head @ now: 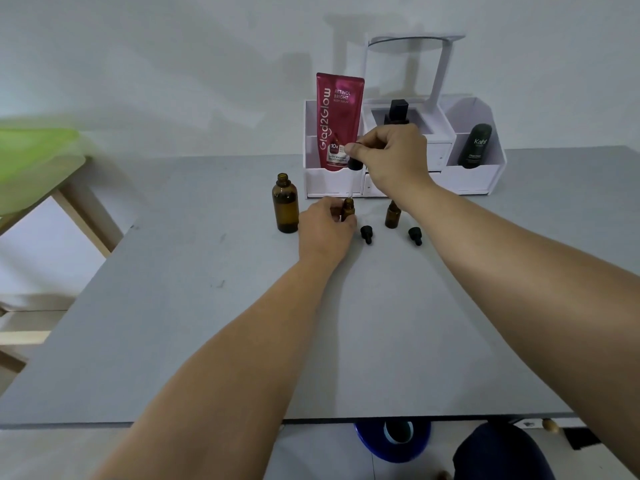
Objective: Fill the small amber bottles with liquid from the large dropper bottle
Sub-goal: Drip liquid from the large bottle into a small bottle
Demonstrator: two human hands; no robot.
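Far left, a green chair (31,157) on wooden legs sits beside the grey table (242,323), out of the action. Moving in, the large amber bottle (285,203) stands upright on the table with its neck open and no cap on it. Just to its right, the left hand (323,228) is wrapped around a small amber bottle (348,208), fingers closed on its body, holding it upright on the tabletop with the open mouth showing above the hand. Right above that mouth hangs the dropper (353,174), its clear glass tube pointing down toward the opening; whether the tip is inside the neck is too fine to tell. The right hand (391,157) has the dropper's black bulb pinched between thumb and fingertips, clamped tight. Behind the hands, a red tube (337,123) stands in the white organizer (478,178) against the wall. On the table, a black cap (367,234) lies loose just right of the left hand. Next along, a second small amber bottle (392,215) stands open, partly behind the right wrist, and a second black cap (415,235) lies near it. Far right in the organizer, a dark bottle (475,146) stands in its own compartment.
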